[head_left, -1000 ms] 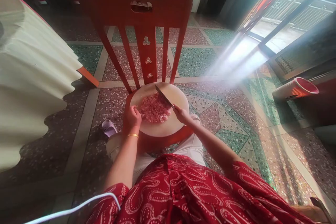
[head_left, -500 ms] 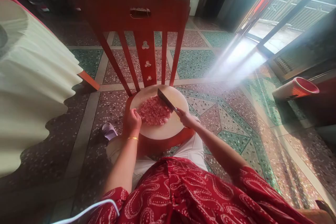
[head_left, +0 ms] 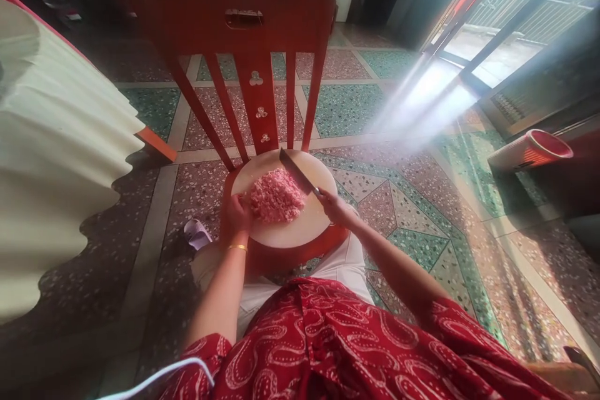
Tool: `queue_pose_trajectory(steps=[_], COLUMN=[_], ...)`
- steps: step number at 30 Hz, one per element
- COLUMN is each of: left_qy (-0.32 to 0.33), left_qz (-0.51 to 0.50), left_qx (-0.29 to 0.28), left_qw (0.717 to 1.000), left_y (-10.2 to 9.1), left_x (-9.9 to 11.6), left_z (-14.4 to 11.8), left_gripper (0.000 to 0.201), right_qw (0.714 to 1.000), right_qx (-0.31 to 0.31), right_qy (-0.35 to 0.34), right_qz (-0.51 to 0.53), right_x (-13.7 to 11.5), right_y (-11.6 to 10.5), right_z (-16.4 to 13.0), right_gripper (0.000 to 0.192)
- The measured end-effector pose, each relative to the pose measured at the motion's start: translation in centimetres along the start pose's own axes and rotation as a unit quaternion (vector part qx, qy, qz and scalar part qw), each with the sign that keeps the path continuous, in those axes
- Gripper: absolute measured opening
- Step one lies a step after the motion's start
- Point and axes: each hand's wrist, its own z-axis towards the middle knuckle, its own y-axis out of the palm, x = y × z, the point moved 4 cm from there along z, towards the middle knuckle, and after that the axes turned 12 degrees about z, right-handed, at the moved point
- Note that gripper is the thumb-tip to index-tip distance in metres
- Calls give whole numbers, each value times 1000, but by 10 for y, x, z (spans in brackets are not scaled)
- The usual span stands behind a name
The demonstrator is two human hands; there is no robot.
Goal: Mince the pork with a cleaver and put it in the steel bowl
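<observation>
A round pale cutting board (head_left: 290, 237) lies on the seat of a red wooden chair (head_left: 253, 72). Pink minced meat (head_left: 277, 197) is heaped in the middle of the board. My right hand (head_left: 334, 206) is closed around the handle of a cleaver (head_left: 296, 171), whose dark blade slants along the upper right side of the meat. At the board's left edge, my left hand (head_left: 239, 215) has its fingers closed on the rim, close to the meat. Some of the left fingertips are hidden.
A cream cloth (head_left: 60, 156) with a wavy hem hangs on the left. A lilac slipper (head_left: 197, 235) shows on the patterned floor. To the right stands a white bin (head_left: 522, 153) with a red inside, and light enters by the doorway (head_left: 487, 69). A white cable (head_left: 159, 372) crosses the lower left.
The cleaver has shifted slightly up and left, its blade now appearing lower beside the meat. The left hand stays at the board's rim. The whole view has tilted a little.
</observation>
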Motion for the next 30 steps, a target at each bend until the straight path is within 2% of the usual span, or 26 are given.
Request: queue_pose_trajectory(steps=[3,7,9,12,14,16,19,22,25,28,30], left_qy=[7,4,1,-3,-4,-3,-4,-3,-6,-11,-14], left_qz=[3,5,6,14,19,23,31,32,29,29,31], left_qx=[0,-4,-5,-14,-18,-17,-12,-22,-24,-20,-24], left_qw=[1000,1000,1000,1000,1000,1000,999,999,999,999,999], left_y=[-2,-4,-5,-4,-4,-3,-3,-1,0,-2,-4], left_x=[2,4,4,4,4,4,4,3,2,2,3], left_z=[0,-1,-1,0,1,1,1,1,2,1,0], left_gripper=[27,28,27,26,25,24,24,24,25,27,28], right_qw=[994,995,992,983,981,980,977,975,982,985,975], right_qx=[4,38,19,-17,-19,-23,-61,-118,-156,-158,-151], right_qy=[11,11,23,61,89,114,151,151,99,20,-69], right_qz=[108,96,121,170,171,159,135,108,49,-62,-146], right_x=[0,10,24,48,61,71,76,66,42,12,-8], right_y=[-18,-41,-47,-51,-55,-59,-56,-39,-19,-10,-10], right_z=[-2,6,10,17,24,34,56,84,107,117,111], right_gripper=[54,24,18,24,38,51,56,55,55,58,60])
